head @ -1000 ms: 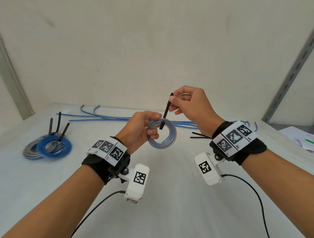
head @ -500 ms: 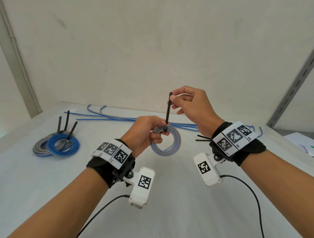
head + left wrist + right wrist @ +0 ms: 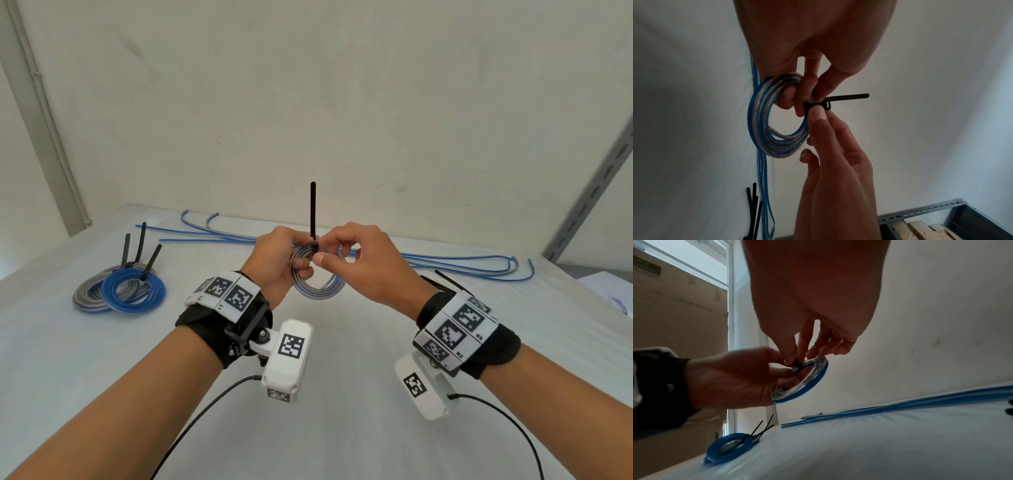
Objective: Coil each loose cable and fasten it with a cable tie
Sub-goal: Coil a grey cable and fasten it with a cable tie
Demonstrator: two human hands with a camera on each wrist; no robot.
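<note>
The coil [image 3: 317, 274] is up in the air over the table [image 3: 342, 428], cable tie [image 3: 312, 212] already wrapped round its top with the tail sticking straight up. Left hand [image 3: 279, 263] has fingers curled through the ring, I'd guess so the loops can't spring apart. Right hand [image 3: 364, 263] pinches the tie's head between thumb and fingertip (probably bracing it to cinch). Finished coils [image 3: 120, 291] sit off to the left, loose cables [image 3: 445, 262] along the back.
</note>
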